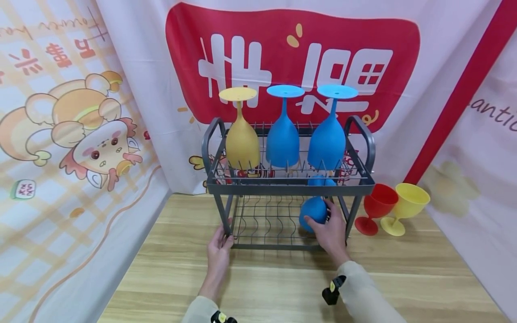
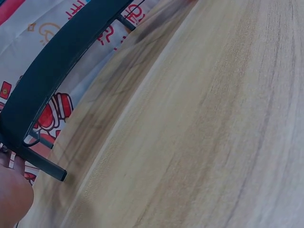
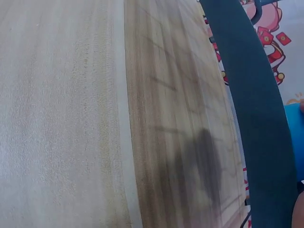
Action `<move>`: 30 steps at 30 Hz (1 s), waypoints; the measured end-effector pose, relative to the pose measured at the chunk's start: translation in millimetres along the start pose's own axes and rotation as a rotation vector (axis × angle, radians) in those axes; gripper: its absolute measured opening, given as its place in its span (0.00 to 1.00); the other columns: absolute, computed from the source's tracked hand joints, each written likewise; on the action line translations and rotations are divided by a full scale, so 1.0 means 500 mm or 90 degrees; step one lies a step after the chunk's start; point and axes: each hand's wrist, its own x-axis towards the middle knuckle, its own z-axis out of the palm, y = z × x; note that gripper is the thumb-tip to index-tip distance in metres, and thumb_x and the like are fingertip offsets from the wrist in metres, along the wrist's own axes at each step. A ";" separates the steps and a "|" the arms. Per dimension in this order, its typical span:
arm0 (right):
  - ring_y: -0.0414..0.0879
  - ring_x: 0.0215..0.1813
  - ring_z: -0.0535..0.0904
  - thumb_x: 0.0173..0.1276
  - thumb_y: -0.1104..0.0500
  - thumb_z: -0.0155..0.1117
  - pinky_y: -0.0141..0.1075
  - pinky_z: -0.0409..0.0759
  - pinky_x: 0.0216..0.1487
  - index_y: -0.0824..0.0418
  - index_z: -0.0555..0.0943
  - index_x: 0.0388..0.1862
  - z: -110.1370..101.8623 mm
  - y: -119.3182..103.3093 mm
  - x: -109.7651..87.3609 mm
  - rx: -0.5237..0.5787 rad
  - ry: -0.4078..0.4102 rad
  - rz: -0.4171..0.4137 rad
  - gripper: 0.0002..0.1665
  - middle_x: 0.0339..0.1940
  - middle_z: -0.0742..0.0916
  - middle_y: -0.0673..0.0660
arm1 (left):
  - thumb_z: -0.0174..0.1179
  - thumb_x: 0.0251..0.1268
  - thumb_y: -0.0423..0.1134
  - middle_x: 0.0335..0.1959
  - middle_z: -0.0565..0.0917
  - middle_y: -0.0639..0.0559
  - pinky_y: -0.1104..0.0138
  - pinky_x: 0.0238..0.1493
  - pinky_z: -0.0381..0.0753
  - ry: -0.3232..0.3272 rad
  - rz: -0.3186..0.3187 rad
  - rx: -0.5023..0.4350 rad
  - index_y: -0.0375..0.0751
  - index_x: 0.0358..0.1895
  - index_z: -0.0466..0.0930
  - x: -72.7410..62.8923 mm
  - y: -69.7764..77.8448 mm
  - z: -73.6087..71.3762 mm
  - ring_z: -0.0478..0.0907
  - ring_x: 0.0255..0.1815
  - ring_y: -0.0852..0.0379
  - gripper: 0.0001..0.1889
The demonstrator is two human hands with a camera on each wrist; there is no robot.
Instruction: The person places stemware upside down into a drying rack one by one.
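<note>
My right hand point(image 1: 332, 228) grips a blue plastic goblet point(image 1: 313, 212) by its bowl, inside the right end of the rack's lower shelf. Part of its blue base shows through the upper shelf wires above it. At the lower left corner of the dark two-tier dish rack point(image 1: 291, 247), my left hand point(image 1: 220, 246) holds the rack's leg. In the left wrist view, fingers point(image 2: 18, 164) are at that corner beside the rack's foot. On the upper shelf a yellow goblet point(image 1: 242, 143) and two blue goblets point(image 1: 282, 142), point(image 1: 328, 142) stand upside down in a row.
Right of the rack, a red goblet point(image 1: 379, 200) and a yellow goblet point(image 1: 412, 195) stand upright on the wooden table point(image 1: 282, 287). Printed cloth point(image 1: 186, 89) hangs close behind the rack and along both sides. The rack's curved side handles point(image 1: 367, 139) rise above the upper shelf.
</note>
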 end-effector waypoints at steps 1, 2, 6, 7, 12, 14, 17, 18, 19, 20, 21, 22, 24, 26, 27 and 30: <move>0.68 0.81 0.66 0.71 0.46 0.75 0.69 0.70 0.76 0.55 0.56 0.87 0.000 0.002 0.000 0.002 0.001 0.000 0.54 0.83 0.67 0.66 | 0.53 0.75 0.25 0.83 0.68 0.45 0.49 0.84 0.61 0.001 0.002 0.000 0.40 0.80 0.66 0.000 -0.001 0.001 0.63 0.85 0.43 0.31; 0.68 0.81 0.66 0.71 0.46 0.74 0.69 0.70 0.77 0.55 0.55 0.87 -0.001 0.005 0.000 0.004 -0.001 0.001 0.54 0.83 0.67 0.66 | 0.53 0.75 0.25 0.83 0.68 0.45 0.48 0.84 0.61 0.001 0.005 -0.001 0.40 0.80 0.66 -0.001 -0.001 0.002 0.63 0.85 0.42 0.31; 0.69 0.82 0.64 0.72 0.43 0.73 0.69 0.68 0.77 0.54 0.54 0.88 -0.005 0.013 0.001 0.004 -0.005 0.017 0.56 0.84 0.66 0.66 | 0.53 0.75 0.25 0.83 0.68 0.41 0.43 0.83 0.62 0.005 0.007 0.003 0.42 0.79 0.68 -0.005 -0.004 0.007 0.65 0.83 0.38 0.30; 0.69 0.82 0.64 0.72 0.43 0.73 0.69 0.68 0.78 0.54 0.54 0.88 -0.006 0.013 0.001 0.002 -0.003 0.022 0.56 0.84 0.66 0.66 | 0.53 0.76 0.26 0.83 0.67 0.41 0.43 0.83 0.63 0.006 0.006 0.004 0.44 0.79 0.69 -0.006 -0.005 0.008 0.65 0.83 0.38 0.30; 0.68 0.82 0.65 0.72 0.43 0.73 0.68 0.68 0.78 0.54 0.55 0.87 -0.007 0.017 0.005 -0.007 0.015 0.031 0.55 0.84 0.68 0.66 | 0.52 0.76 0.25 0.82 0.68 0.40 0.53 0.80 0.70 0.009 0.009 0.003 0.45 0.78 0.70 -0.007 -0.005 0.014 0.67 0.82 0.39 0.30; 0.68 0.82 0.66 0.71 0.43 0.74 0.68 0.69 0.78 0.54 0.55 0.87 -0.007 0.018 0.005 -0.009 0.020 0.032 0.55 0.84 0.68 0.66 | 0.52 0.75 0.24 0.82 0.68 0.41 0.62 0.77 0.73 0.008 0.014 -0.001 0.41 0.79 0.68 -0.006 -0.005 0.015 0.67 0.83 0.40 0.30; 0.68 0.81 0.66 0.71 0.44 0.74 0.68 0.69 0.77 0.55 0.56 0.87 -0.007 0.019 0.005 -0.011 0.024 0.030 0.55 0.83 0.69 0.66 | 0.52 0.75 0.23 0.82 0.70 0.43 0.72 0.74 0.72 0.010 0.015 -0.011 0.37 0.79 0.67 -0.006 -0.005 0.017 0.65 0.83 0.42 0.30; 0.68 0.81 0.66 0.71 0.44 0.74 0.68 0.69 0.77 0.55 0.56 0.87 -0.006 0.020 0.004 -0.013 0.026 0.029 0.55 0.83 0.69 0.66 | 0.52 0.74 0.23 0.82 0.70 0.43 0.72 0.74 0.72 0.009 0.017 -0.013 0.37 0.79 0.66 -0.006 -0.005 0.017 0.65 0.84 0.43 0.31; 0.68 0.81 0.67 0.71 0.44 0.74 0.68 0.70 0.77 0.56 0.56 0.87 -0.006 0.020 0.004 -0.015 0.028 0.027 0.55 0.83 0.69 0.66 | 0.51 0.74 0.23 0.81 0.70 0.43 0.70 0.76 0.72 0.008 0.021 -0.014 0.37 0.79 0.66 -0.006 -0.006 0.017 0.65 0.84 0.42 0.31; 0.68 0.81 0.67 0.71 0.44 0.74 0.68 0.70 0.77 0.56 0.56 0.86 -0.006 0.020 0.004 -0.016 0.030 0.026 0.54 0.83 0.70 0.66 | 0.52 0.74 0.23 0.81 0.71 0.44 0.67 0.78 0.70 0.010 0.022 -0.011 0.38 0.79 0.67 -0.006 -0.006 0.017 0.66 0.83 0.43 0.31; 0.69 0.81 0.67 0.71 0.44 0.74 0.68 0.70 0.77 0.56 0.56 0.87 -0.006 0.019 0.003 -0.017 0.029 0.023 0.54 0.83 0.69 0.67 | 0.52 0.74 0.23 0.81 0.71 0.45 0.62 0.79 0.69 0.013 0.020 -0.012 0.39 0.79 0.68 -0.007 -0.006 0.017 0.66 0.83 0.44 0.31; 0.69 0.81 0.67 0.71 0.44 0.74 0.68 0.70 0.76 0.57 0.56 0.86 -0.005 0.018 0.003 -0.019 0.029 0.022 0.54 0.83 0.70 0.67 | 0.52 0.75 0.23 0.81 0.71 0.45 0.58 0.81 0.67 0.015 0.021 -0.009 0.40 0.79 0.68 -0.007 -0.006 0.016 0.66 0.83 0.44 0.31; 0.69 0.81 0.67 0.72 0.44 0.74 0.68 0.70 0.77 0.57 0.56 0.86 -0.003 0.015 0.003 -0.023 0.025 0.018 0.54 0.83 0.69 0.67 | 0.52 0.75 0.23 0.81 0.72 0.46 0.50 0.83 0.64 0.019 0.022 -0.007 0.42 0.79 0.69 -0.009 -0.005 0.015 0.66 0.83 0.43 0.30; 0.69 0.81 0.67 0.72 0.44 0.74 0.68 0.69 0.77 0.58 0.55 0.86 -0.001 0.013 0.003 -0.023 0.018 0.014 0.55 0.83 0.69 0.67 | 0.51 0.75 0.24 0.81 0.72 0.48 0.47 0.84 0.62 0.029 0.015 -0.010 0.43 0.78 0.69 -0.009 -0.004 0.014 0.66 0.83 0.43 0.30; 0.69 0.81 0.67 0.72 0.44 0.74 0.68 0.69 0.77 0.58 0.55 0.86 -0.001 0.012 0.003 -0.023 0.016 0.013 0.55 0.83 0.69 0.67 | 0.51 0.75 0.23 0.81 0.72 0.47 0.46 0.84 0.61 0.031 0.014 -0.014 0.42 0.78 0.69 -0.010 -0.003 0.014 0.66 0.83 0.43 0.30; 0.69 0.81 0.67 0.72 0.44 0.74 0.68 0.69 0.77 0.58 0.55 0.86 -0.002 0.010 0.002 -0.024 0.016 0.017 0.55 0.83 0.69 0.67 | 0.51 0.76 0.23 0.81 0.72 0.47 0.44 0.84 0.61 0.035 0.011 -0.014 0.41 0.78 0.69 -0.009 -0.002 0.015 0.66 0.83 0.42 0.30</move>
